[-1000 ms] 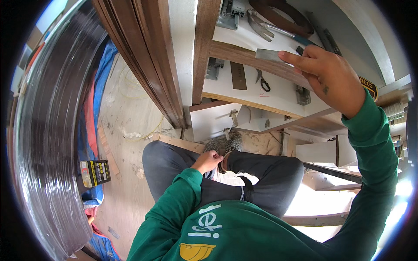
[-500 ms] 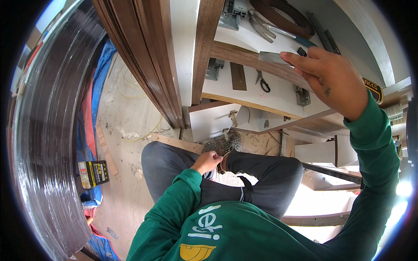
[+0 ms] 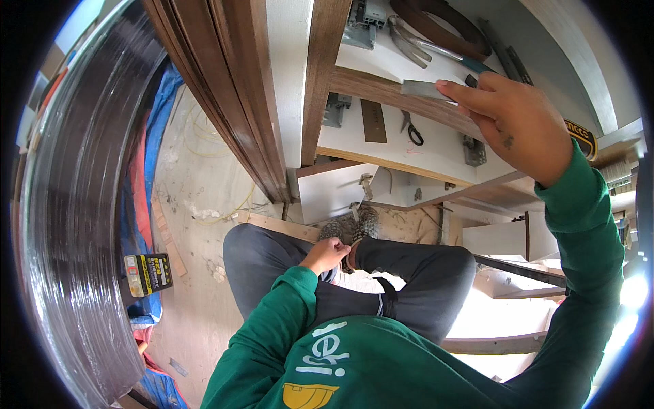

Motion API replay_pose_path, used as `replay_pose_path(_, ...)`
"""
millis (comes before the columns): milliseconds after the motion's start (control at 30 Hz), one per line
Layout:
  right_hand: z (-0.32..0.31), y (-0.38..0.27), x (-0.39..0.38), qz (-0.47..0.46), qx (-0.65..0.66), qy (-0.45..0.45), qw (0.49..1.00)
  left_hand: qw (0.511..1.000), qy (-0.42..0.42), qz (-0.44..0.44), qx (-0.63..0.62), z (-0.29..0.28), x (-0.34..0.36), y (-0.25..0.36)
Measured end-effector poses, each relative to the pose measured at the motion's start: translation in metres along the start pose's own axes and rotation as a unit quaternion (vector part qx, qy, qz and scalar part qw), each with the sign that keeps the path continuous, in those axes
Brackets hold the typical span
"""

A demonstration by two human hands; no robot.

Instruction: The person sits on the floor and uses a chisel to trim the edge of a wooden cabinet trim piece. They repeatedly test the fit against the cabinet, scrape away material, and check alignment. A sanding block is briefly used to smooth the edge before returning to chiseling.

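My right hand (image 3: 521, 119) is raised at the upper right, its fingers closed on a flat grey metal blade (image 3: 424, 88). The blade lies along the brown front edge (image 3: 371, 83) of the cabinet shelf; whether it is a file or a scraper, I cannot make out. Low between my knees, my left hand (image 3: 325, 255) is closed beside my ankle, and what its fingers hold, if anything, is hidden. Just beyond the blade, a claw hammer (image 3: 409, 46) lies on the upper shelf. Black-handled scissors (image 3: 411, 128) lie on the shelf below.
A coil of brown edge banding (image 3: 470, 34) sits behind the hammer. A brown strip (image 3: 373, 121) lies by the scissors. Metal hinges (image 3: 337, 109) are fixed inside the cabinet. Wrapped dark panels (image 3: 82, 204) stand at left, with a black and yellow box (image 3: 148, 274) beside them.
The blade and my right hand have shifted very slightly left along the shelf edge. My left hand stays in place.
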State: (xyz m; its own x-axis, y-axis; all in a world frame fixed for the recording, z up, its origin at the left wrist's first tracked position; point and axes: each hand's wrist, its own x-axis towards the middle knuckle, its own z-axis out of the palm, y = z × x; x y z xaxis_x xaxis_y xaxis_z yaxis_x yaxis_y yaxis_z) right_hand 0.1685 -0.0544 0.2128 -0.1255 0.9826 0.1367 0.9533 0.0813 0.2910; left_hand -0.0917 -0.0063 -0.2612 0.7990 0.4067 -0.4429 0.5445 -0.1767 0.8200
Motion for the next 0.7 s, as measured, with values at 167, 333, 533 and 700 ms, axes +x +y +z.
replay_pose_path(167, 0.0011, 0.0018, -0.0034, 0.001, -0.005, 0.010, 1.000, 1.000, -0.008, 0.002, 0.013, -0.0026, -0.0014, 0.0049)
replay_pose_path(333, 0.0037, 0.0007, -0.0048, 0.013, 0.000, 0.006, 1.000, 1.000, 0.000, 0.018, 0.019, -0.0020, 0.0016, 0.0056)
replay_pose_path(533, 0.0026, 0.0000, -0.0036, 0.008, -0.014, 0.011, 1.000, 1.000, 0.004, 0.029, 0.011, -0.0026, 0.0009, 0.0006)
replay_pose_path(700, 0.0027, -0.0028, 0.0001, 0.011, -0.011, 0.007, 1.000, 1.000, -0.015, 0.015, 0.018, -0.0053, -0.0003, 0.0063)
